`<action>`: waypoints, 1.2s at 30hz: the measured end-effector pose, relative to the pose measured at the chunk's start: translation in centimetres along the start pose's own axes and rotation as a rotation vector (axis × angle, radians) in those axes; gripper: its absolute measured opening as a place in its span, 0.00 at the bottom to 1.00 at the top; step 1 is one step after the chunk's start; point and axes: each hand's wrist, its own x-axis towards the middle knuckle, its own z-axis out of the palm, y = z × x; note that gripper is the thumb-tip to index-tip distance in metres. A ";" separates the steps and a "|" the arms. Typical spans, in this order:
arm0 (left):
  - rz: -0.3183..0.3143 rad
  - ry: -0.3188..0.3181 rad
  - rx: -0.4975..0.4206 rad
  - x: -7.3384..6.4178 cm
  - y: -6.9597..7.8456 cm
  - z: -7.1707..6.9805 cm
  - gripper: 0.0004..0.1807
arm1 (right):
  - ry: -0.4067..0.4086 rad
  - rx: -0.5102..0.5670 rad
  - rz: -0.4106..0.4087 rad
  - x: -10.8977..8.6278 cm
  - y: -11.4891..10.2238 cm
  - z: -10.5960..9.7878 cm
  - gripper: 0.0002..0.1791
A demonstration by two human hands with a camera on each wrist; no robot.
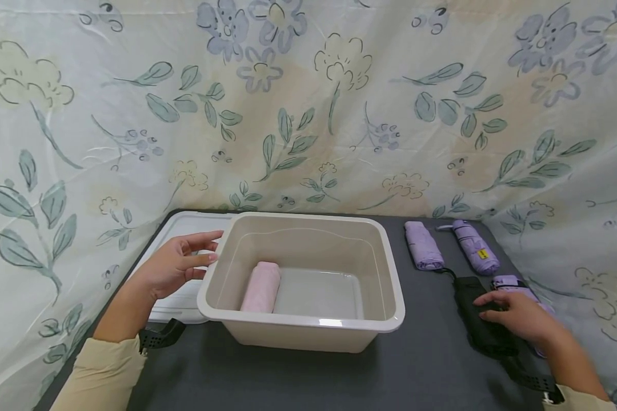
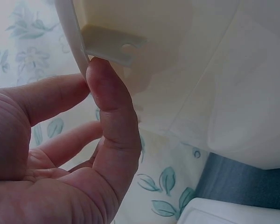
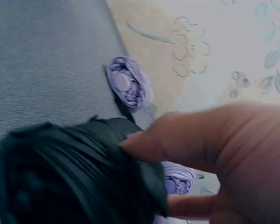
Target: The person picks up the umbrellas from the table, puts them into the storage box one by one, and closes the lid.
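A beige plastic bin [image 1: 308, 337] stands mid-table with a pink rolled bundle [image 1: 261, 287] lying inside at the left. My left hand [image 1: 182, 265] holds the bin's left rim; in the left wrist view, fingertips [image 2: 102, 77] meet at the rim's lip. At the right, a black folded umbrella [image 1: 480, 317] lies slanted under my right hand [image 1: 519, 317], which grips it by the sides. The right wrist view shows its dark pleated fabric [image 3: 79, 172] close up, with a finger on top and another beside it. Part of a lilac folded umbrella [image 1: 511, 281] is hidden behind that hand.
Two more lilac folded umbrellas, one at the back [image 1: 423, 245] and one farther right [image 1: 475, 246], lie beyond the black one. A white lid [image 1: 172, 302] lies flat left of the bin. Floral cloth [image 1: 308, 114] hangs behind the dark table [image 1: 288, 382].
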 end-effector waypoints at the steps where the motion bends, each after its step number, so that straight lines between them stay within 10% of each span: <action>1: 0.000 0.000 -0.002 0.0 -0.1 0.0 0.34 | -0.019 0.034 -0.002 -0.1 0.1 -0.1 0.19; 8: 0.002 0.002 -0.012 -0.1 -0.1 0.2 0.34 | -0.124 0.160 0.051 -0.1 0.4 -0.5 0.27; 36: -0.010 -0.007 -0.020 0.4 0.3 -0.3 0.34 | -0.048 0.055 0.037 0.8 -1.7 0.4 0.27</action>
